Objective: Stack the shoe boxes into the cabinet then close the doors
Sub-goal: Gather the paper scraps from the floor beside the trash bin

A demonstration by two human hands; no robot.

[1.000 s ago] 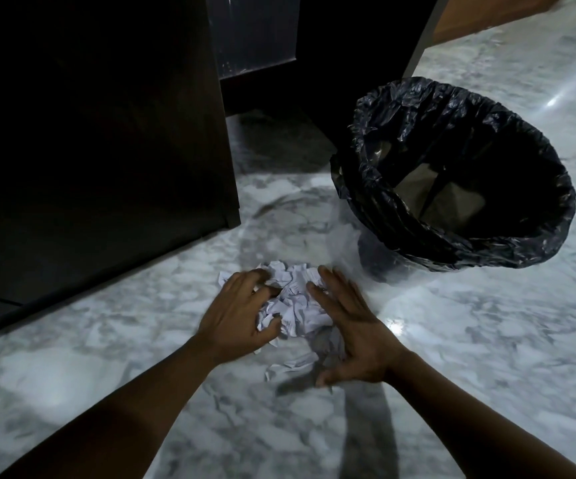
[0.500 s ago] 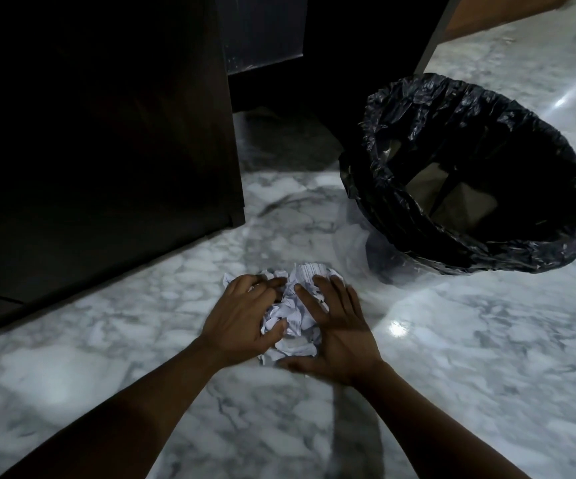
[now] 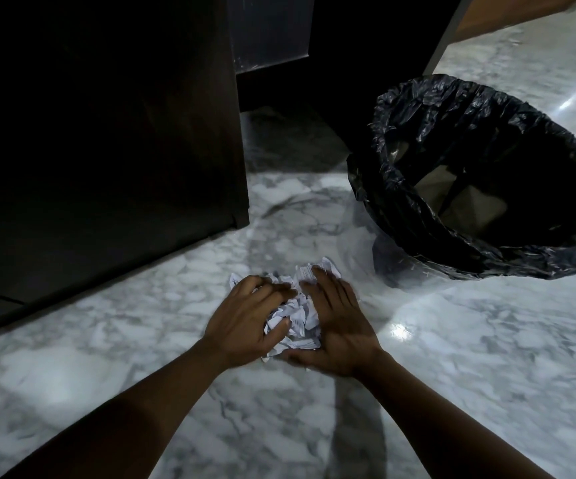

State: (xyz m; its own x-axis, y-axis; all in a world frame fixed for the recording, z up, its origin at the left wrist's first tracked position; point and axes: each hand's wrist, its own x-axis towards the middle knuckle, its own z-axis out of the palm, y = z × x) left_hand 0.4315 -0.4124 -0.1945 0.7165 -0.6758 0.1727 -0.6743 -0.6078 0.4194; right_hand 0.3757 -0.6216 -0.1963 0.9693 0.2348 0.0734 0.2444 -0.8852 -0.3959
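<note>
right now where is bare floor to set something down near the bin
Bare marble floor: right of the right hand, before the bin, and left of the left hand along the cabinet. Crowded between the hands: crumpled paper.

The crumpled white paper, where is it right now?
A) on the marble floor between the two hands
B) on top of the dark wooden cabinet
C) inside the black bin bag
A: the crumpled white paper lies on the grey-veined marble floor, gathered between the left hand and the right hand, outside the black-bagged bin.
</note>
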